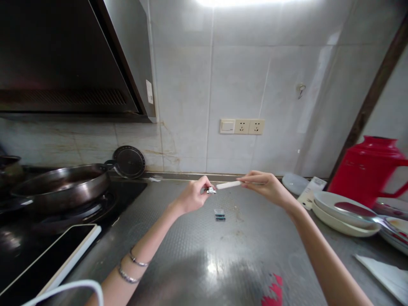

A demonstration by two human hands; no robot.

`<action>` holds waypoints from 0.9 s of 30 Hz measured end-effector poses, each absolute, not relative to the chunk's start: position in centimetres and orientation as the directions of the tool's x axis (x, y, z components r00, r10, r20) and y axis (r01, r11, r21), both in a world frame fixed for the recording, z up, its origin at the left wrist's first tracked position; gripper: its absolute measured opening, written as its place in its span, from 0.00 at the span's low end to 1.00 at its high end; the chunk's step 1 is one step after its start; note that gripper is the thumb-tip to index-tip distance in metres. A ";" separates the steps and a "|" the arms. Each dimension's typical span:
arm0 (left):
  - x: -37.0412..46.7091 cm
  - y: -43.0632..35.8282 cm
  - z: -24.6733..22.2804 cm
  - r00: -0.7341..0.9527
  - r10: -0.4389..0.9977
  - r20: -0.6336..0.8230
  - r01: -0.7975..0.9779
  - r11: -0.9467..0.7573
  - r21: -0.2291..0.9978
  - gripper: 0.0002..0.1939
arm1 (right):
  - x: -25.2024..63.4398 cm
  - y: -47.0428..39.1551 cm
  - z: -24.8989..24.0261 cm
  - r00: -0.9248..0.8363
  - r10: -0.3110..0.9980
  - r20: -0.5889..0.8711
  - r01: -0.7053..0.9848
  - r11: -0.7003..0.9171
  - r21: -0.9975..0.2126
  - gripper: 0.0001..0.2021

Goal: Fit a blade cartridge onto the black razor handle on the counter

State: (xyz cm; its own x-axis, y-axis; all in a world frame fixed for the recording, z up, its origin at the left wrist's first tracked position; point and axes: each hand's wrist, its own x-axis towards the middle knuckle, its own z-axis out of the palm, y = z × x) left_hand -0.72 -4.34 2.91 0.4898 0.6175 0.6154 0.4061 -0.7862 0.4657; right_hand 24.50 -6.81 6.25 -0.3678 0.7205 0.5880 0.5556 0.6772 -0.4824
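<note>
My left hand, with two silver bracelets on its wrist, pinches a small silvery piece whose exact kind is too small to make out. Between the thumb and fingers of my right hand is a slim white stick. Its free end points left and comes close to the silvery piece; whether they touch, I cannot tell. Below the hands, a small clear and dark-blue item lies on the metal countertop.
At left, a steel pan sits on the stove under a range hood, with a phone and white cable in front. Stacked plates and a red thermos jug stand at right. Wall sockets are behind.
</note>
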 end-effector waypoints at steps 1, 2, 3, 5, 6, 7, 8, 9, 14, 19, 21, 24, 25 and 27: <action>-0.7 -4.4 2.9 0.494 0.615 0.615 0.405 -0.788 0.463 0.03 | 24.3 -6.9 6.3 -0.377 0.717 0.586 0.544 0.683 -0.487 0.15; -0.7 -4.4 3.0 0.499 0.613 0.613 0.404 -0.790 0.460 0.03 | 24.1 -7.0 6.3 -0.394 0.711 0.582 0.528 0.694 -0.490 0.15; -0.7 -4.4 3.0 0.503 0.610 0.612 0.401 -0.792 0.460 0.03 | 23.8 -7.1 6.3 -0.414 0.704 0.577 0.510 0.704 -0.494 0.15; -0.7 -4.5 3.0 0.503 0.606 0.616 0.387 -0.795 0.467 0.03 | 23.3 -7.1 6.1 -0.441 0.696 0.567 0.479 0.716 -0.507 0.15; -0.7 -4.5 3.0 0.502 0.605 0.618 0.384 -0.796 0.468 0.03 | 23.2 -7.0 6.0 -0.447 0.695 0.563 0.467 0.718 -0.516 0.15; -0.7 -4.5 3.0 0.500 0.605 0.620 0.386 -0.796 0.466 0.03 | 23.2 -6.8 5.8 -0.446 0.699 0.559 0.459 0.715 -0.527 0.16; -0.7 -4.5 3.0 0.498 0.606 0.621 0.393 -0.796 0.461 0.03 | 23.3 -6.6 5.7 -0.439 0.706 0.556 0.455 0.708 -0.540 0.16; -0.8 -4.5 3.0 0.497 0.607 0.620 0.402 -0.794 0.456 0.03 | 23.5 -6.4 5.5 -0.428 0.714 0.554 0.454 0.700 -0.551 0.16; -0.7 -4.3 2.9 0.508 0.606 0.612 0.406 -0.795 0.450 0.02 | 23.5 -6.2 5.4 -0.433 0.720 0.543 0.426 0.694 -0.580 0.17; -0.7 -4.4 2.9 0.503 0.617 0.606 0.402 -0.787 0.467 0.02 | 23.7 -5.5 4.9 -0.439 0.720 0.537 0.406 0.692 -0.596 0.16; -0.7 -4.4 2.9 0.498 0.626 0.599 0.420 -0.779 0.465 0.02 | 24.2 -5.3 4.7 -0.411 0.736 0.538 0.422 0.677 -0.603 0.16; -0.7 -4.4 3.0 0.499 0.629 0.597 0.428 -0.777 0.461 0.03 | 24.4 -5.5 4.9 -0.402 0.740 0.539 0.417 0.672 -0.612 0.15; -0.7 -4.4 3.0 0.502 0.625 0.598 0.423 -0.781 0.460 0.02 | 24.3 -5.7 5.0 -0.413 0.734 0.540 0.404 0.679 -0.613 0.15; -0.7 -4.5 3.0 0.503 0.619 0.603 0.398 -0.786 0.474 0.02 | 24.0 -5.9 5.1 -0.443 0.719 0.536 0.374 0.691 -0.618 0.14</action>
State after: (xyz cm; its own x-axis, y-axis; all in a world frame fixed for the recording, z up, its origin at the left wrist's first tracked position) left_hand -0.67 -4.49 3.00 0.5032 0.6187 0.6034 0.3980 -0.7857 0.4736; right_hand 24.00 -5.88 5.14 -0.4432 0.7188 0.5356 0.3744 0.6913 -0.6180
